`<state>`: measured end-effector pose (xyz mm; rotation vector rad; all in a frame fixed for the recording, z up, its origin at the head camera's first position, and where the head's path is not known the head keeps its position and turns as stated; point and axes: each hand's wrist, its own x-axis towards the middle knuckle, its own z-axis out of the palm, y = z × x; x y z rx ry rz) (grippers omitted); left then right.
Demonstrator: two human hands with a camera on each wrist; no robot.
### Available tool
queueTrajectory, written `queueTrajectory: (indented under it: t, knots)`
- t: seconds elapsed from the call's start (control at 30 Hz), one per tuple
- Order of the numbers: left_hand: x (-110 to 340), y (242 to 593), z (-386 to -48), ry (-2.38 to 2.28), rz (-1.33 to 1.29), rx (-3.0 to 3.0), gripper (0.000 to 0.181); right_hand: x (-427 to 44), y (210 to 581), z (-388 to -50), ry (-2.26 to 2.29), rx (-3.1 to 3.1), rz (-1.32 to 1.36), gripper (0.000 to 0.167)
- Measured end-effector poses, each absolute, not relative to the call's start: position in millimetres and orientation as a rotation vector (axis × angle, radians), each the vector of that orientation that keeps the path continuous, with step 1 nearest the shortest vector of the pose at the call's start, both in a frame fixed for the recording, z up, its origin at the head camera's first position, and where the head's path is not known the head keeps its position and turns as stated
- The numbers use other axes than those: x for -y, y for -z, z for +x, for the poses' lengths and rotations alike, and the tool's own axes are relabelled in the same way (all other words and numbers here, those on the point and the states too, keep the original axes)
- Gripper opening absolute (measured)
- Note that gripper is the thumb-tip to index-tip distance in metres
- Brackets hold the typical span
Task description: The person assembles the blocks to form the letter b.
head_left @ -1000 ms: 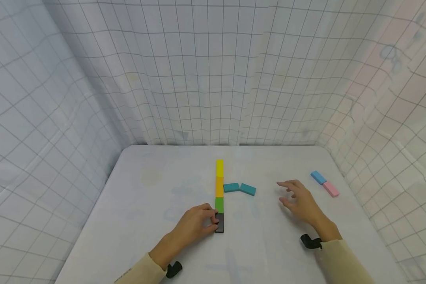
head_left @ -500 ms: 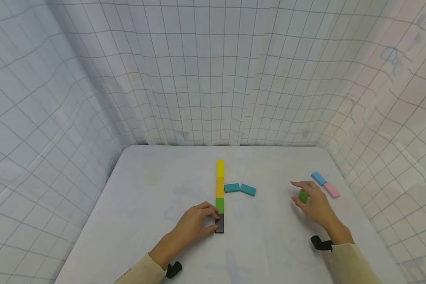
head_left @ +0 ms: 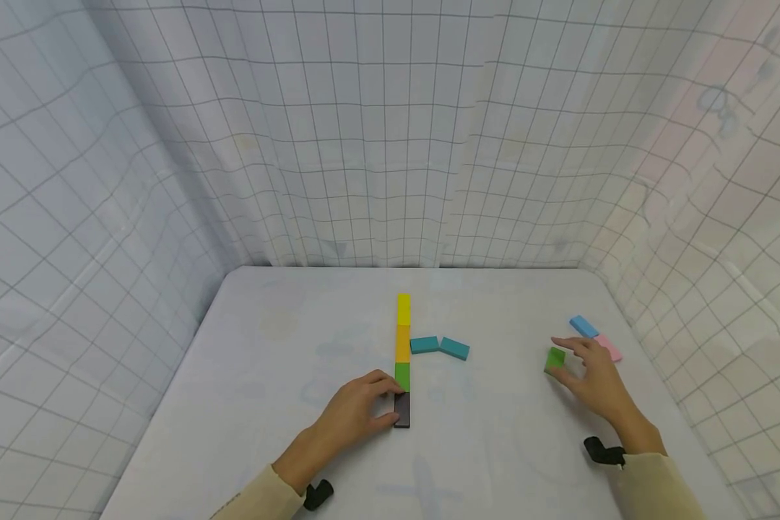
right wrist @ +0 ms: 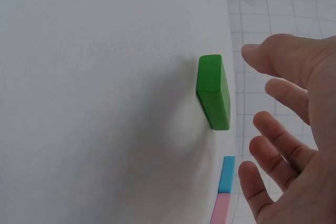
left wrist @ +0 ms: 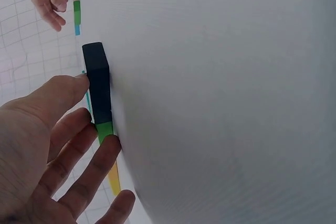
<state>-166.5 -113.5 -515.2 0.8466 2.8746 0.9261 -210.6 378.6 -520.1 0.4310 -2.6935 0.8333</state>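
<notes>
My left hand is at a black block, the near end of a straight row. In the left wrist view the thumb touches the black block's side, and the other fingers lie loosely spread beside the black block and the green block that follows it. An orange block and a yellow block continue the row. On the right, my right hand holds nothing, its fingers apart beside a separate green block. The right wrist view shows a gap between the thumb and that block.
Two teal blocks lie end to end at an angle, right of the orange block. A light blue block and a pink block lie end to end beyond the right hand. Gridded white curtains surround the white table.
My right hand has drawn right and slightly nearer, uncovering the separate green block. My left hand stays in place, its index finger shifting slightly up the black block and straightening.
</notes>
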Motion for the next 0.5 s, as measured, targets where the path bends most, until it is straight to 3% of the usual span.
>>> queueTrajectory:
  t: [0.5]
  knots:
    - [113.1,516.4,-165.4,-0.861,0.832,-2.869,0.036,-386.5,529.1,-209.7,-0.877,2.914,0.32,0.067]
